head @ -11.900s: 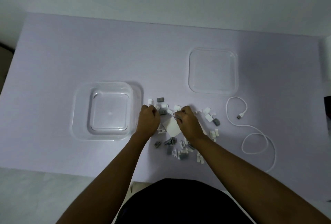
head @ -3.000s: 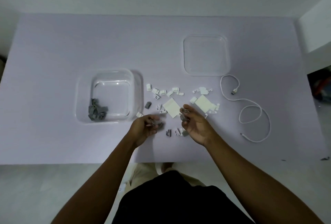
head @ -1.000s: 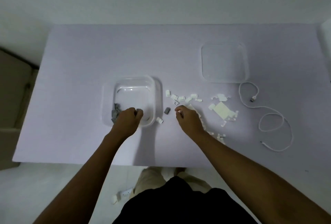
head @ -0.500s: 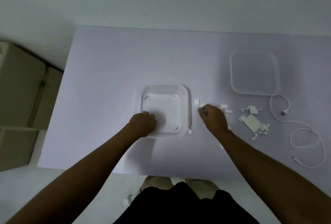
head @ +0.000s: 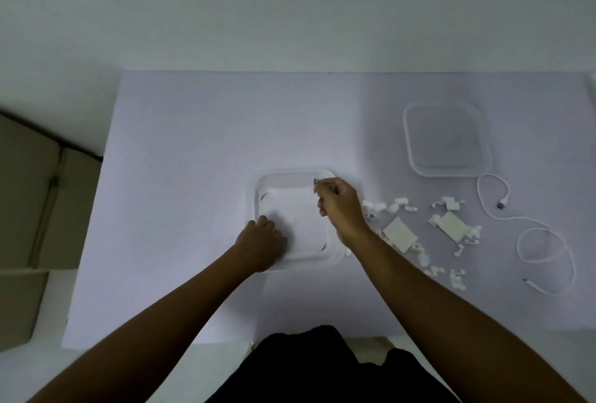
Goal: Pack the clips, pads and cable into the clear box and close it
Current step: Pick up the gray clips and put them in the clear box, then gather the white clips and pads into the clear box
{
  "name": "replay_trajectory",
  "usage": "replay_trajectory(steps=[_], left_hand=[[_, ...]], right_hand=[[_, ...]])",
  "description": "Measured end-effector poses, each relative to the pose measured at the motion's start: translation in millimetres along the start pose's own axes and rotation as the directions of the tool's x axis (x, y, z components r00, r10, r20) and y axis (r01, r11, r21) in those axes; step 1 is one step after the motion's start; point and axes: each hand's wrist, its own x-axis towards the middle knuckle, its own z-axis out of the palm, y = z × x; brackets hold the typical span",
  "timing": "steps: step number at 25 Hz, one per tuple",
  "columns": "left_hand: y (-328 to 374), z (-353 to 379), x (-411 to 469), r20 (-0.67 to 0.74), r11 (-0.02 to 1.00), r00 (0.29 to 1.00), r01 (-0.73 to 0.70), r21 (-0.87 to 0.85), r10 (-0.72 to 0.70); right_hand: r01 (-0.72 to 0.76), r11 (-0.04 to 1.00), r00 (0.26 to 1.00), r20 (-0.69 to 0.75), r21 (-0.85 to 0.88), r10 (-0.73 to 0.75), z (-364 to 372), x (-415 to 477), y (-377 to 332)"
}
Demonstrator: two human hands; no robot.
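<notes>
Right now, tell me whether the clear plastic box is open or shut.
Open: the clear plastic box has no cover, and its square clear lid lies apart on the table, to the right.

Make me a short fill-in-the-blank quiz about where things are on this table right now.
1. The right hand holds a small clip over the clear ____.
2. The lid lies on the table, to the ____ of the clear box.
3. The white cable lies ____ the box.
4. The left hand rests at the box's near-____ corner.

Missing words: box; right; outside; left
</notes>
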Motion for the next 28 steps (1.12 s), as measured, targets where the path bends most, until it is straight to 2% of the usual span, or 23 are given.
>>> replay_trajectory(steps=[3,4,6,7,8,9,10,12,14,19,21,23,26,28], left_hand=[[-4.6,-5.5,-13.6,-0.157,0.984,0.987,-0.004,-0.177,-0.024],[-7.8,-4.9,-17.4,-0.256,0.961,0.963,0.014,-0.277,-0.088],[-17.8,5.3,-21.9,-0.402,0.844,0.844,0.105,-0.526,-0.356],[-23.7,12.5,-24.1,-0.390,0.729,0.765,0.147,-0.669,-0.513],[-30.1,18.3,-27.1,-0.298,0.565,0.709,0.172,-0.807,-0.640],[-36.0,23.7,-28.4,-0.145,0.387,0.706,0.194,-0.902,-0.693],[-40.3,28.2,-27.6,0.001,0.249,0.752,0.220,-0.943,-0.659],[-41.8,31.6,-27.8,0.125,0.108,0.854,0.206,-0.973,-0.505],[-37.8,29.3,-28.4,0.113,0.081,0.885,0.167,-0.983,-0.451],[-33.7,34.2,-22.0,0.093,0.065,0.872,0.141,-0.988,-0.480],[-36.4,34.3,-23.1,0.099,0.056,0.878,0.142,-0.988,-0.469],[-39.7,35.8,-23.6,0.090,0.092,0.885,0.147,-0.985,-0.457],[-42.6,33.5,-23.3,0.101,0.115,0.894,0.167,-0.979,-0.437],[-41.3,29.9,-23.5,0.125,0.089,0.893,0.181,-0.980,-0.433]], right_hand=[[-0.197,0.967,0.964,0.147,-0.163,0.222,26.1,-1.9,21.1],[-0.232,0.944,0.948,0.163,-0.235,0.274,32.6,-3.3,28.7],[-0.249,0.901,0.930,0.171,-0.356,0.325,46.3,-6.3,41.5],[-0.232,0.886,0.929,0.179,-0.401,0.324,52.7,-8.8,44.6],[-0.204,0.874,0.929,0.194,-0.440,0.314,59.7,-11.0,46.7],[-0.167,0.861,0.930,0.213,-0.480,0.299,66.8,-13.7,48.4],[-0.122,0.843,0.931,0.233,-0.523,0.279,72.7,-17.6,48.3],[-0.006,0.793,0.935,0.277,-0.610,0.221,83.0,-24.0,48.2],[0.088,0.745,0.932,0.319,-0.661,0.172,88.6,-28.1,47.7],[0.216,0.687,0.874,0.451,-0.694,0.180,87.5,-39.4,42.2],[0.244,0.705,0.852,0.495,-0.666,0.173,80.6,-40.9,41.6],[0.247,0.743,0.848,0.510,-0.622,0.145,69.9,-38.5,43.3],[0.193,0.787,0.913,0.402,-0.587,0.076,58.0,-30.0,47.8],[0.175,0.763,0.954,0.300,-0.622,0.025,55.6,-23.0,52.9]])
